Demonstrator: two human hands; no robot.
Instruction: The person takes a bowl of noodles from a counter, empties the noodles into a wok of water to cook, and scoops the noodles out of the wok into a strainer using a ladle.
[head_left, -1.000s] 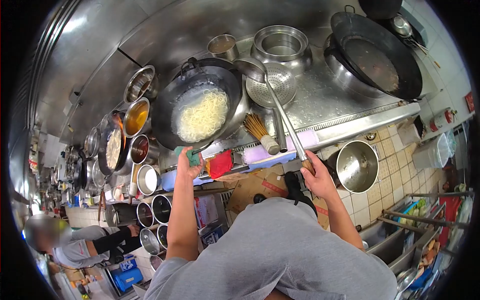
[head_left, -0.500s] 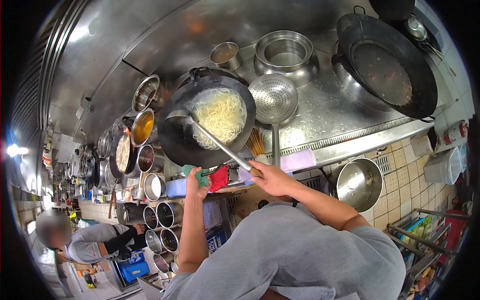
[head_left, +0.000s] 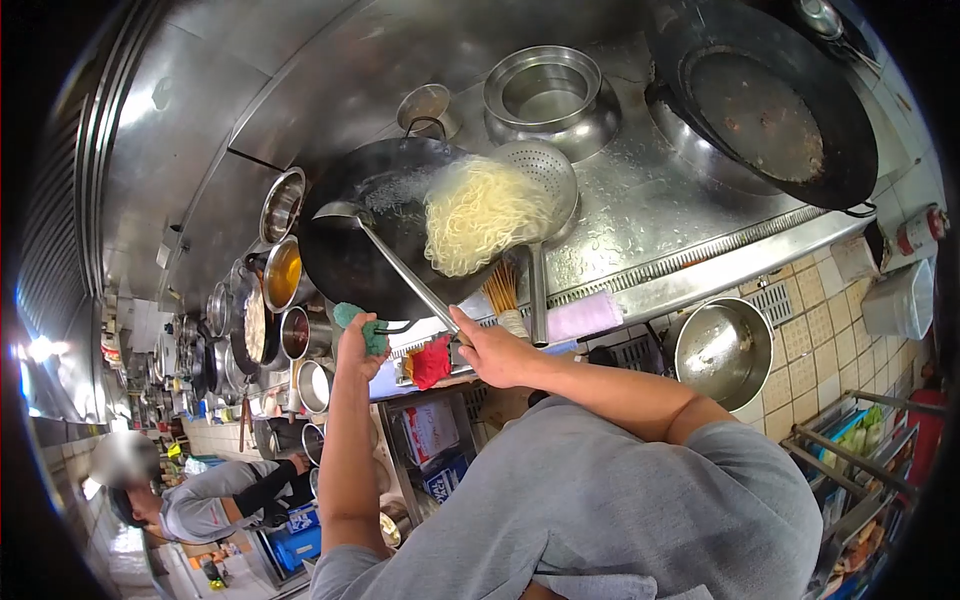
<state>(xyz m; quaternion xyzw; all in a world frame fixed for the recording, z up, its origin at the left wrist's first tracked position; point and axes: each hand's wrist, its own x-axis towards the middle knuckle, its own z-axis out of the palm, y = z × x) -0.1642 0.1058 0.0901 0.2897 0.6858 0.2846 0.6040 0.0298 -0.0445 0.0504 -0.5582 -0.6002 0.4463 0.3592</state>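
Note:
A black wok (head_left: pixel 330 255) is tilted towards the right, and a mass of pale noodles (head_left: pixel 480 215) spills over its right side onto a perforated strainer (head_left: pixel 545 170). My left hand (head_left: pixel 360 345) is closed round a green cloth (head_left: pixel 374 335) at the wok's near handle. With my right hand (head_left: pixel 495 350) I grip the handle end of a metal ladle (head_left: pixel 405 275), whose bowl lies inside the wok, left of the noodles. Steam blurs the noodles' upper edge.
Beyond the strainer stands a steel pot (head_left: pixel 545 95). A second black wok (head_left: pixel 765 115) is at the right. Metal bowls, one with orange liquid (head_left: pixel 283 272), line the left. A co-worker (head_left: pixel 200 505) is at lower left; a large pot (head_left: pixel 722 355) sits at right.
The wok has tipped rightward, and the noodles have slid from its middle onto the strainer. My left hand has risen and moved left; my right hand and the ladle have shifted left.

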